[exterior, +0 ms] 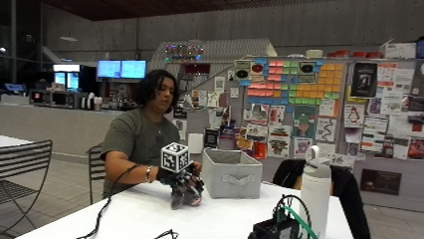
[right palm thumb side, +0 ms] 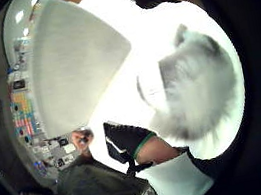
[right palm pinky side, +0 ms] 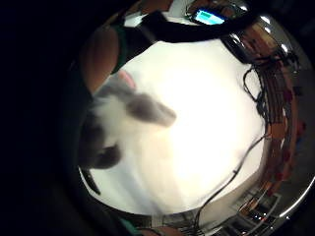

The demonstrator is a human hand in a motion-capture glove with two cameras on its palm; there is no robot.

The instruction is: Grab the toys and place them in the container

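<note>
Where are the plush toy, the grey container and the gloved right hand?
plush toy (exterior: 185,198): outside view, its dangling lower body.
grey container (exterior: 231,175): outside view, its front wall.
gloved right hand (exterior: 173,178): outside view, its back, gripping the toy.

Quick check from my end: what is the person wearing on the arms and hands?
The right hand wears a black glove with a green-edged cuff, seen in the palm views. The person wears a short-sleeved olive-green T-shirt, with a bracelet on the right wrist. The other hand is not visible.
</note>
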